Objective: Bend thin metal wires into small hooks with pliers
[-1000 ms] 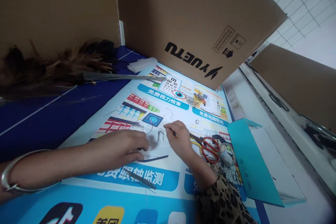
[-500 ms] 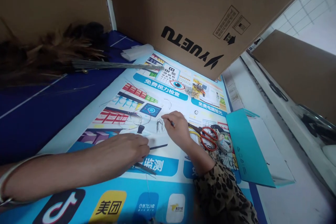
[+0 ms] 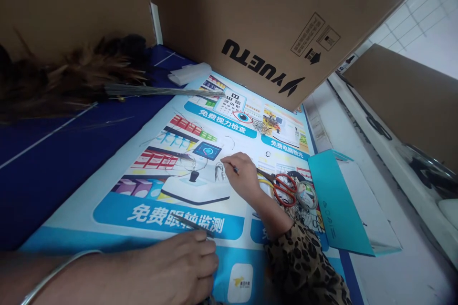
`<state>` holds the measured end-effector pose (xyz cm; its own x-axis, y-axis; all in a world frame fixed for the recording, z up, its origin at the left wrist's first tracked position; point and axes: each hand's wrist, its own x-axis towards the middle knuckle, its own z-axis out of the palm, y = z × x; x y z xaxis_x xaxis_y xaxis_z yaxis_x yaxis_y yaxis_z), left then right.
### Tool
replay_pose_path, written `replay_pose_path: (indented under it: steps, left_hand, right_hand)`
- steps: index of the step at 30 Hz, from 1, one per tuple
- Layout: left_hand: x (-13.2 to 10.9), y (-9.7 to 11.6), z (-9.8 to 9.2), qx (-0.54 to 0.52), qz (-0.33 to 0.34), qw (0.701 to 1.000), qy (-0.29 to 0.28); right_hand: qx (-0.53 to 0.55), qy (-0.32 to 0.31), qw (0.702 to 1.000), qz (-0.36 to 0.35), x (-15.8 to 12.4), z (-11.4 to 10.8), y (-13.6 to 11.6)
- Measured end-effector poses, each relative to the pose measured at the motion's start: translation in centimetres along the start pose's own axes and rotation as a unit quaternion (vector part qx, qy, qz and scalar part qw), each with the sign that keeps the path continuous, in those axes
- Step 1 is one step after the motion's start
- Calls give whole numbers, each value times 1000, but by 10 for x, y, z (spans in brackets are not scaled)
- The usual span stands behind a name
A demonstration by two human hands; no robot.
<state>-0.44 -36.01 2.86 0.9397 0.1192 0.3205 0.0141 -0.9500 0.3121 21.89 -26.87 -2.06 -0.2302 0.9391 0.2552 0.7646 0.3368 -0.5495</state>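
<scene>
My left hand (image 3: 179, 269) lies low at the near edge of the printed poster (image 3: 150, 209). Its fingers are curled, and the fingertips pinch the near end of some thin dark wires (image 3: 193, 223). A silver bangle (image 3: 53, 274) sits on that wrist. My right hand (image 3: 244, 180), in a leopard-print sleeve, rests mid-poster. Its thumb and forefinger pinch a thin dark pin (image 3: 235, 168). A small bundle of bent silver wires (image 3: 219, 171) lies just left of that hand.
Red-handled scissors (image 3: 284, 189) and a clear tape roll (image 3: 307, 195) lie right of my right hand. Further right lies a teal paper bag (image 3: 332, 205). A cardboard box (image 3: 272, 24) stands behind. A feather duster (image 3: 78, 78) lies on the blue cloth at left.
My left hand drew back from the poster's middle toward me and now curls at the wires' near end. My right hand stayed in place. The camera shifted a little.
</scene>
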Motion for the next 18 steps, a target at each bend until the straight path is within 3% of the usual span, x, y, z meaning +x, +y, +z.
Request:
replay_pose_path:
  steps: [9,18]
  left_hand:
    - [-14,13,19,155,-49,985,52]
    - [-13,-11,5,144,-83,986,-34]
  right_hand:
    - [-3,4,1000,-10,0,1,1]
    - [-3,-4,1000,-5,1,-1,0]
